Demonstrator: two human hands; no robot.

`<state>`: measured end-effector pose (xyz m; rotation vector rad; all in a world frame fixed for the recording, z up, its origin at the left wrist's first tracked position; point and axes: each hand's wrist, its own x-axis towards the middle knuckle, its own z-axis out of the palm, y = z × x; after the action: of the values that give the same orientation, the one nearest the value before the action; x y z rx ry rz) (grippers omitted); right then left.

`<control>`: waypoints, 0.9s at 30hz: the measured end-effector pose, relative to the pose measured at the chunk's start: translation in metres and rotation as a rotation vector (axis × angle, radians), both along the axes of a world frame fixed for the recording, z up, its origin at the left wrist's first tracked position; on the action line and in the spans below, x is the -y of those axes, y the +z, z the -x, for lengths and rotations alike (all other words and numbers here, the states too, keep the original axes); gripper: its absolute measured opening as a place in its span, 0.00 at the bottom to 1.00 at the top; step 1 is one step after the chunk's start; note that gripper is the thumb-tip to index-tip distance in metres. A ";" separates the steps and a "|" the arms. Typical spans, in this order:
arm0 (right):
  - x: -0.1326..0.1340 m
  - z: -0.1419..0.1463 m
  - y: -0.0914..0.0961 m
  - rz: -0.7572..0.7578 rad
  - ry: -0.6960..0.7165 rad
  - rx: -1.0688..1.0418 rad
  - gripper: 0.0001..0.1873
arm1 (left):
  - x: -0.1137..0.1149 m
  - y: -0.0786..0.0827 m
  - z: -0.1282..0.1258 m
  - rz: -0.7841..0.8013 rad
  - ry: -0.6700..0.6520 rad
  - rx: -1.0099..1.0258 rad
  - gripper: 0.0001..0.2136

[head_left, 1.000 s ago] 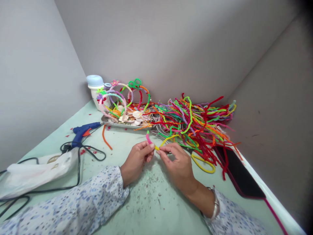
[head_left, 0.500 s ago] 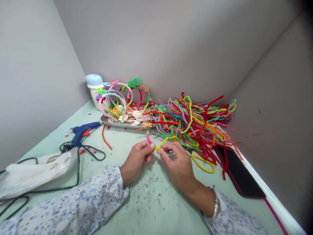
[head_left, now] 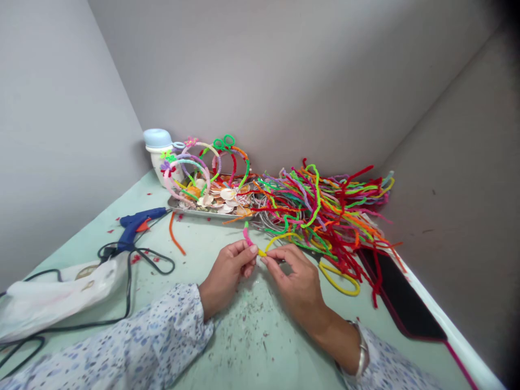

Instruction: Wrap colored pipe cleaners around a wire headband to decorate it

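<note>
Pinching a pink pipe cleaner (head_left: 246,236), the left hand (head_left: 227,269) has its fingers clamped on one end. The right hand (head_left: 298,277) has its fingers clamped on a yellow pipe cleaner (head_left: 279,237), and the two ends touch just in front of the tray (head_left: 211,212). A glue gun (head_left: 136,225) lies left of the tray, and a heap of pipe cleaners (head_left: 329,208) lies right of it.

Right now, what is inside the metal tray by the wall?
Seashells and the lower ends of looped pipe-cleaner hoops fill the tray. They cover its floor, and the loose pipe-cleaner pile hides its right end.
</note>
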<state>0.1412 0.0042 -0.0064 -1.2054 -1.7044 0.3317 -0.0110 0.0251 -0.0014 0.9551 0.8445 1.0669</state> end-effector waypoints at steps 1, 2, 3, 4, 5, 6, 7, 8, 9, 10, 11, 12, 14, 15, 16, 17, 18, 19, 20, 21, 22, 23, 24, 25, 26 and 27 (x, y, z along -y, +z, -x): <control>0.000 0.000 0.000 0.013 0.006 -0.004 0.02 | 0.000 0.000 0.000 0.000 -0.001 -0.004 0.12; 0.000 0.000 0.001 0.030 0.011 -0.010 0.02 | 0.000 0.000 0.000 0.001 -0.001 -0.009 0.12; 0.000 0.000 0.001 0.048 0.016 -0.016 0.02 | 0.000 0.000 0.000 0.004 -0.002 -0.016 0.12; 0.001 0.001 0.002 0.066 0.022 -0.021 0.03 | 0.000 0.000 0.000 0.006 -0.003 -0.022 0.12; 0.001 0.001 0.002 0.087 0.030 -0.029 0.03 | 0.000 0.000 0.000 0.006 -0.005 -0.029 0.12; 0.001 0.001 0.003 0.111 0.040 -0.037 0.04 | 0.000 -0.001 0.000 0.004 -0.007 -0.037 0.13; 0.002 0.001 0.004 0.137 0.050 -0.047 0.04 | 0.000 -0.001 0.000 -0.002 -0.011 -0.047 0.13; 0.002 0.001 0.004 0.166 0.061 -0.056 0.04 | 0.001 -0.001 0.001 -0.009 -0.014 -0.057 0.14; 0.002 0.000 0.005 0.198 0.073 -0.064 0.04 | 0.001 -0.001 0.001 -0.016 -0.018 -0.066 0.14; 0.002 0.000 0.006 0.229 0.085 -0.071 0.05 | 0.001 -0.002 0.001 -0.022 -0.022 -0.073 0.14; 0.002 -0.001 0.007 0.257 0.096 -0.077 0.05 | 0.001 -0.002 0.001 -0.028 -0.028 -0.079 0.14; 0.002 -0.002 0.008 0.280 0.107 -0.083 0.06 | 0.001 -0.002 0.002 -0.033 -0.032 -0.083 0.14; 0.001 -0.003 0.010 0.315 0.130 -0.100 0.07 | 0.001 -0.003 0.002 -0.039 -0.033 -0.091 0.13; 0.001 -0.003 0.011 0.326 0.136 -0.109 0.07 | 0.000 -0.003 0.002 -0.041 -0.031 -0.095 0.13; 0.000 -0.003 0.012 0.330 0.138 -0.118 0.07 | 0.000 -0.004 0.002 -0.041 -0.028 -0.097 0.13; 0.000 -0.003 0.013 0.326 0.134 -0.125 0.06 | 0.000 -0.004 0.002 -0.041 -0.024 -0.098 0.13; -0.001 -0.003 0.014 0.315 0.126 -0.129 0.06 | 0.000 -0.004 0.002 -0.039 -0.022 -0.098 0.13; -0.001 -0.003 0.014 0.297 0.117 -0.129 0.06 | 0.000 -0.004 0.002 -0.037 -0.020 -0.097 0.13; -0.001 -0.002 0.014 0.278 0.109 -0.125 0.05 | 0.000 -0.003 0.002 -0.035 -0.018 -0.095 0.14; -0.001 -0.002 0.015 0.262 0.104 -0.119 0.05 | 0.000 -0.003 0.002 -0.033 -0.017 -0.093 0.14; 0.000 -0.002 0.015 0.250 0.102 -0.111 0.06 | 0.000 -0.003 0.002 -0.033 -0.016 -0.091 0.14; 0.000 -0.003 0.015 0.240 0.102 -0.104 0.06 | 0.000 -0.002 0.002 -0.033 -0.015 -0.089 0.14; 0.000 -0.003 0.015 0.235 0.104 -0.099 0.07 | 0.000 -0.002 0.002 -0.034 -0.013 -0.087 0.14; 0.000 -0.003 0.015 0.236 0.107 -0.094 0.08 | 0.000 -0.001 0.002 -0.035 -0.012 -0.086 0.14; 0.000 -0.004 0.016 0.240 0.110 -0.090 0.08 | 0.000 -0.001 0.002 -0.037 -0.012 -0.084 0.14; 0.000 -0.004 0.016 0.246 0.114 -0.084 0.08 | 0.000 -0.001 0.002 -0.038 -0.012 -0.082 0.14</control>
<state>0.1450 0.0045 0.0094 -1.2533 -1.6986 0.6690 -0.0125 0.0251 -0.0025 1.0405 0.8866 1.0422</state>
